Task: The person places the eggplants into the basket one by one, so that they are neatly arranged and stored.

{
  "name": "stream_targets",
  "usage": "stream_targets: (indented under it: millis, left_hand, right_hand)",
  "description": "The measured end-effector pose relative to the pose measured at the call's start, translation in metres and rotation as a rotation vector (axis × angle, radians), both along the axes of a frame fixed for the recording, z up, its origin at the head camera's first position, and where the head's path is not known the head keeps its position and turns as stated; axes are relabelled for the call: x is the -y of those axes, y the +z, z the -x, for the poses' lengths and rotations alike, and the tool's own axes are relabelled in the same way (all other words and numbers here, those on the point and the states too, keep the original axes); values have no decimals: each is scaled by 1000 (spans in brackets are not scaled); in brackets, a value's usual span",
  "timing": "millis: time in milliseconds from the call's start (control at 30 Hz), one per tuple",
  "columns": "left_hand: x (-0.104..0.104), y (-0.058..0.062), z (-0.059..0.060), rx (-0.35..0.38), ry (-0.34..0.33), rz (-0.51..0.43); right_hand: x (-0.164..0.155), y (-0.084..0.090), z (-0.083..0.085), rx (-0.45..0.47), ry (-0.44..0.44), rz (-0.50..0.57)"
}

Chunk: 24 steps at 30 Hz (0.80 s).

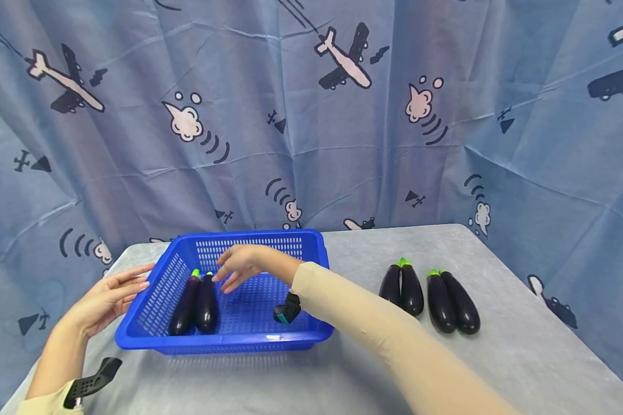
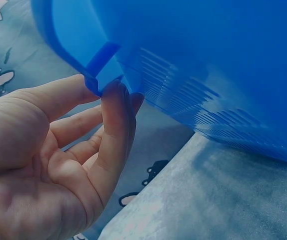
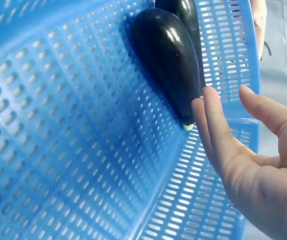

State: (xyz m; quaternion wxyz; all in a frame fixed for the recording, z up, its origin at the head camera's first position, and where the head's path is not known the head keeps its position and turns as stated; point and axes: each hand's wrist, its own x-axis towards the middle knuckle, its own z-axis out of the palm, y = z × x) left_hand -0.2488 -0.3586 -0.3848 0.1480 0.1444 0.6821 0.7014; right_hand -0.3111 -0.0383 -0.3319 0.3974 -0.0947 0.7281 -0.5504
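A blue plastic basket (image 1: pixel 223 341) with slotted walls stands on the table. Two dark eggplants lie side by side in its left part, the right one (image 1: pixel 206 305) beside the left one (image 1: pixel 184 308). My left hand (image 1: pixel 104 300) is at the basket's left side; in the left wrist view its thumb and fingertips pinch the rim. Inside the basket, my right hand (image 1: pixel 243 264) hovers with fingers loosely extended and nothing in its grasp. The right wrist view has its fingertips (image 3: pixel 211 95) right by the stem end of the nearer eggplant (image 3: pixel 166 60).
Two pairs of eggplants lie on the grey table (image 1: pixel 353 248) to the right of the basket, one pair (image 1: pixel 411 288) nearer to it and another (image 1: pixel 459 302) farther right. A blue curtain (image 1: pixel 249 190) with airplane prints hangs behind and around the table.
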Motion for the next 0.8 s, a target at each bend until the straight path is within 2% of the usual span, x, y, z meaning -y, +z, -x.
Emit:
stream_targets:
  millis: [433, 800]
  left_hand:
    - [1, -1, 0, -4, -5, 5]
    - [1, -2, 0, 1, -1, -7]
  right_hand:
    - [-10, 15, -5, -17, 3, 8]
    - [-17, 20, -21, -79, 42, 4]
